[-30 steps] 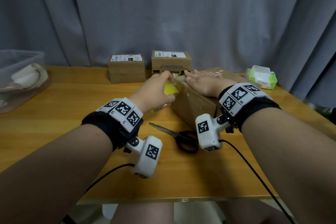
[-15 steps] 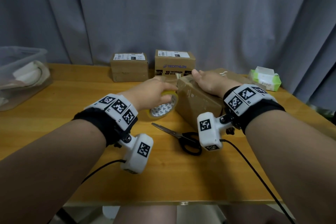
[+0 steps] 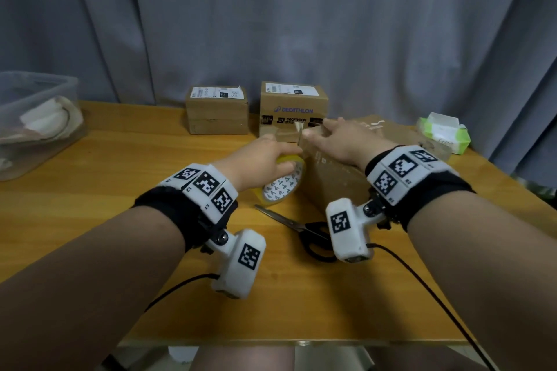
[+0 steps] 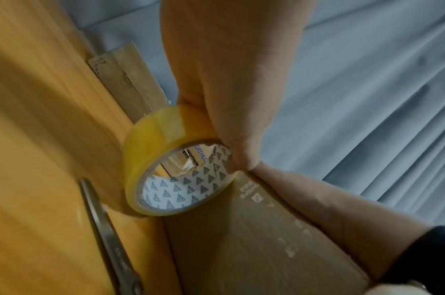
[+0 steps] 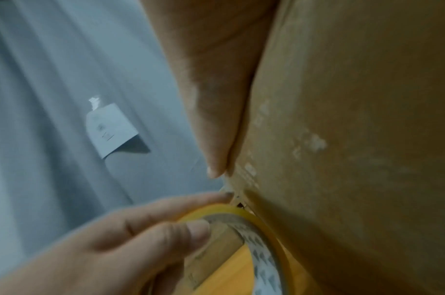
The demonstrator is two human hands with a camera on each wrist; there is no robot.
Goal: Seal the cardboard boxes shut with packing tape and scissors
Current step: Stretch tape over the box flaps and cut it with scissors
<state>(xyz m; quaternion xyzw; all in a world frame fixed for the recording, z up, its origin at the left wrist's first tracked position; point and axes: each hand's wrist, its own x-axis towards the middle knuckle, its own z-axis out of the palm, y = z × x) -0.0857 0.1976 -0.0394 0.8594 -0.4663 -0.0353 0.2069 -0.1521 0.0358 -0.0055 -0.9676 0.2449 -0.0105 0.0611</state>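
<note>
A brown cardboard box (image 3: pixel 334 181) lies at mid-table, right of centre. My right hand (image 3: pixel 339 138) lies flat on its top near the far left corner, fingers straight and pressing down. My left hand (image 3: pixel 265 158) grips a yellowish roll of packing tape (image 3: pixel 283 182) just left of the box, low beside its side wall. A shiny clear strip (image 3: pixel 299 131) runs up from the roll toward the box's top edge. In the left wrist view the fingers curl over the roll (image 4: pixel 153 143), thumb in its core. Black-handled scissors (image 3: pixel 304 227) lie on the table in front of the box.
Two small labelled cardboard boxes (image 3: pixel 217 113) (image 3: pixel 294 111) stand at the back against a grey curtain. A clear plastic bin (image 3: pixel 39 117) sits at far left and a green tissue pack (image 3: pixel 443 132) at back right. The wooden table's front edge (image 3: pixel 271 343) is close.
My left hand has brought the tape roll down from the box's top edge to beside its side wall, drawing tape out. The right hand has stayed flat on the box.
</note>
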